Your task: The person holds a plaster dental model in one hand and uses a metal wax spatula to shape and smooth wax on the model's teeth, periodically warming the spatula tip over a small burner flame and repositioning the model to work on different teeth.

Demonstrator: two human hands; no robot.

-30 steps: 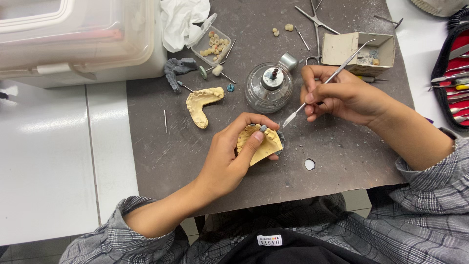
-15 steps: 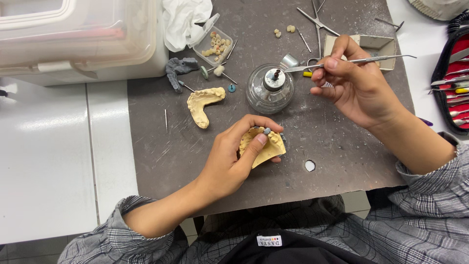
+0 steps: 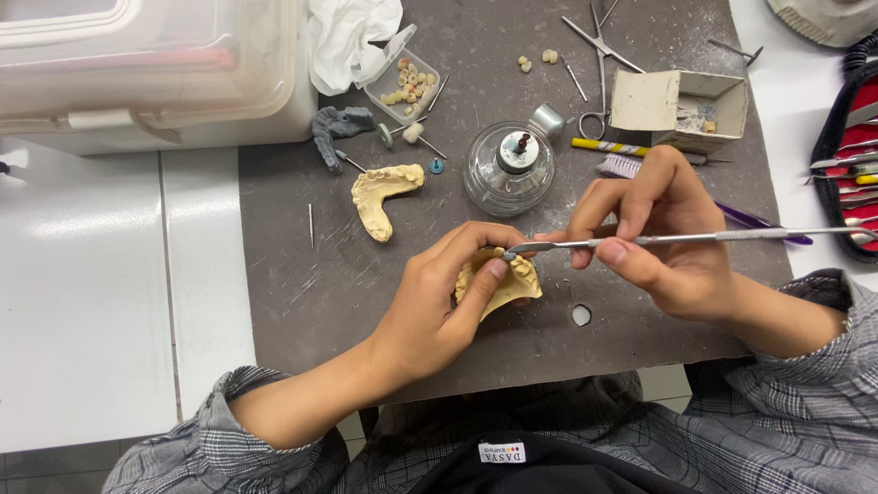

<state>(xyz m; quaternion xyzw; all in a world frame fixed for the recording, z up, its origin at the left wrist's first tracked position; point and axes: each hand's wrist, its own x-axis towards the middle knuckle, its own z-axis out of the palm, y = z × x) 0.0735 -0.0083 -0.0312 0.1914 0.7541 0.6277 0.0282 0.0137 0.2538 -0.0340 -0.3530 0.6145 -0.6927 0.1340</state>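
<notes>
1. Step in hand: the left hand [image 3: 430, 311] is closed around a yellow plaster dental cast [image 3: 501, 285], thumb pressed on its upper face, holding it just above the grey mat [image 3: 302, 293] near the mat's front edge.
2. The right hand [image 3: 658, 233] pinches a slim metal wax carver [image 3: 677, 240] between thumb and fingers, pen-style. The shaft lies almost level; its tip meets the tooth row of the cast beside the left thumb.
3. Judgement: this is the carving or wax-placing stage on the cast's teeth. The next move calls for a steady cast and a light, short stroke of the tip; the plaster looks brittle and chalky.
4. A glass spirit lamp [image 3: 509, 169], round and clear with a metal wick collar, stands behind the hands at the mat's centre. No flame is visible.
5. A second dental cast [image 3: 384, 197], matt and horseshoe-shaped, lies left of the lamp.
6. A clear tray of loose teeth [image 3: 402, 84] sits toward the rear edge, an open cardboard box [image 3: 677, 105] toward the rear right corner.
7. The mat is dusty and scratched; the white desk [image 3: 91, 302] beneath is smooth.
</notes>
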